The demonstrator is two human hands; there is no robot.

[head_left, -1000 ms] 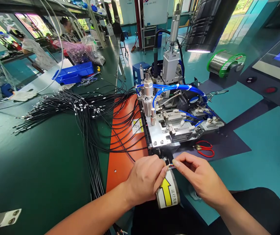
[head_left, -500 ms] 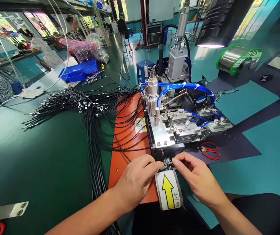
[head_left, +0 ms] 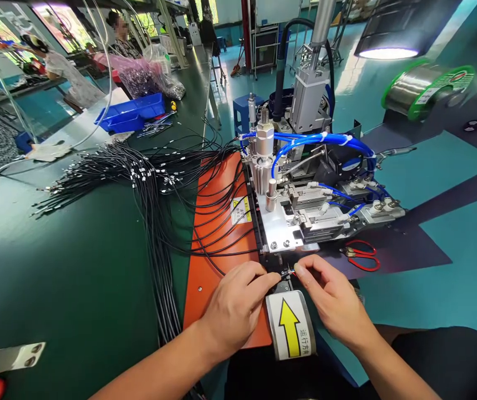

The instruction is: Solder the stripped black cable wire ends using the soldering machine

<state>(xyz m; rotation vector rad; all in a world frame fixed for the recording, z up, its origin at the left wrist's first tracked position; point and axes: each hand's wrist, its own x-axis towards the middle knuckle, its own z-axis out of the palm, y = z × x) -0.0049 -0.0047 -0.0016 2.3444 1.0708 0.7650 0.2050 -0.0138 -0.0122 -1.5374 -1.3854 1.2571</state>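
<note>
My left hand (head_left: pixel 240 297) pinches the end of a black cable at the front edge of the machine (head_left: pixel 319 216), above the label with a yellow arrow (head_left: pixel 290 328). Facing it, my right hand (head_left: pixel 330 291) is closed on the thin coloured wires (head_left: pixel 292 271) at that cable's tip. Both sets of fingertips are a short gap apart. Black cables (head_left: pixel 221 222) run across the orange plate (head_left: pixel 209 272) to the machine's left side, and a thick bundle (head_left: pixel 159 266) hangs down beside the plate.
Red-handled cutters (head_left: pixel 363 256) lie right of the machine. A solder spool (head_left: pixel 423 91) and a lamp (head_left: pixel 392 33) stand at the upper right. Blue trays (head_left: pixel 134 111) sit on the green table (head_left: pixel 75 289). Other people (head_left: pixel 59 69) are at the upper left.
The camera view has shifted slightly. My two hands have lifted the cable tip a little off the small metal block, and both stay closed.
</note>
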